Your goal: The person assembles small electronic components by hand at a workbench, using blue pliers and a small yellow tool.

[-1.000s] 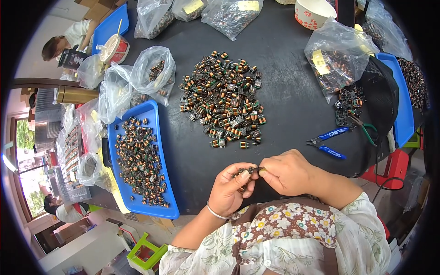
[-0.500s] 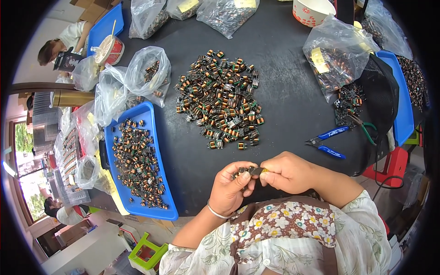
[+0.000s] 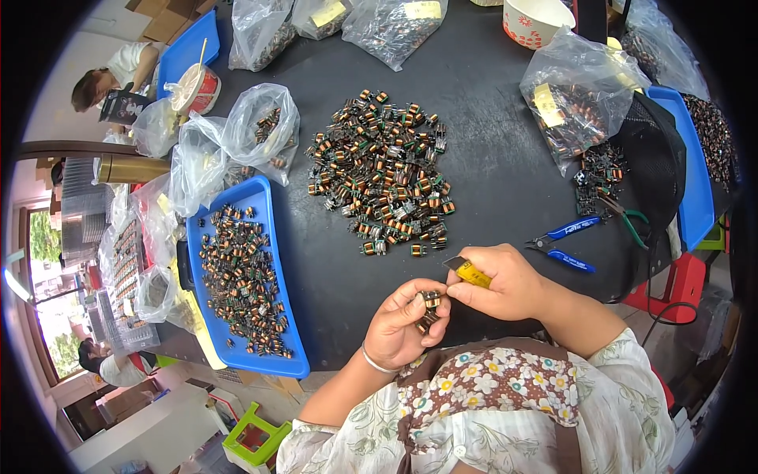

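Note:
Close in front of me, my left hand (image 3: 401,322) is closed around a few small copper-wound coils (image 3: 430,304) with dark bases; how many lie in the palm is hidden. My right hand (image 3: 503,283) grips a yellow-handled knife (image 3: 472,272), its dark, short blade pointing up and to the left. The blade stands a little apart from the coils, while the right fingertips are close beside the left hand. Beyond both hands, a large heap of the same coils (image 3: 383,170) lies loose on the black table (image 3: 489,158).
At left, a blue tray (image 3: 296,347) holds many more coils. Blue-handled cutters (image 3: 572,229) and green-handled pliers (image 3: 632,225) lie at right near a small coil pile (image 3: 600,174). Plastic bags of parts (image 3: 580,103) line the far side, with a patterned bowl (image 3: 537,20). A co-worker (image 3: 126,71) sits far left.
The knife has come away from the coils in my left hand and turned upward, showing its yellow handle. My left hand has opened slightly, exposing more of the coils.

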Demonstrator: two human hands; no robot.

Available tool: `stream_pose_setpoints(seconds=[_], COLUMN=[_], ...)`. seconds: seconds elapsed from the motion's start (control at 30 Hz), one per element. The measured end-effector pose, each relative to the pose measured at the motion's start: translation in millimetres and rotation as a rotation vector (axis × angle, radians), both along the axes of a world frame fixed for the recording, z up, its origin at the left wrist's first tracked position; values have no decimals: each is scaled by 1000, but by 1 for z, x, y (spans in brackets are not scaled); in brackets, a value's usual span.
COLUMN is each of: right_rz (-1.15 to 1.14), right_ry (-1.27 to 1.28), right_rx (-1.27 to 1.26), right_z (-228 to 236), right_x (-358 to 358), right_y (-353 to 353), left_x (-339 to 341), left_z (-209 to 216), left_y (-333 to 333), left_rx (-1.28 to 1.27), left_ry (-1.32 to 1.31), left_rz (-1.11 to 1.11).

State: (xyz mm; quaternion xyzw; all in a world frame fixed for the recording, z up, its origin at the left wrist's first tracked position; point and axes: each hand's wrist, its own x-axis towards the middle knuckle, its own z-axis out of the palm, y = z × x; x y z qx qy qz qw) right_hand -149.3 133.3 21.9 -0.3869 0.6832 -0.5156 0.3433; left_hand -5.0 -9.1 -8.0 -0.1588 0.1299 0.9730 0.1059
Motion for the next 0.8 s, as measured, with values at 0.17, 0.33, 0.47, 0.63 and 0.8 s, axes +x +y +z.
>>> stream_pose_setpoints(seconds=[0.17,0.33,0.47,0.63,0.8], right_rz=[6,76,128,126,1], right_ry=[12,133,206,321,248], right_rx=[-34,-17,31,64,42], right_z=[-2,2,2,-2,2], right_x=[1,2,7,6,5], right_y=[1,3,5,7,7], left_x=[1,1,-1,-5,-6], left_z=[1,4,6,10,9], left_y=[0,0,0,3,5], left_rx=[26,-90,-164,-243,-167], left_ry=[22,-10,-46,-122,-103], left_rz=[-10,23,29,21,-5])
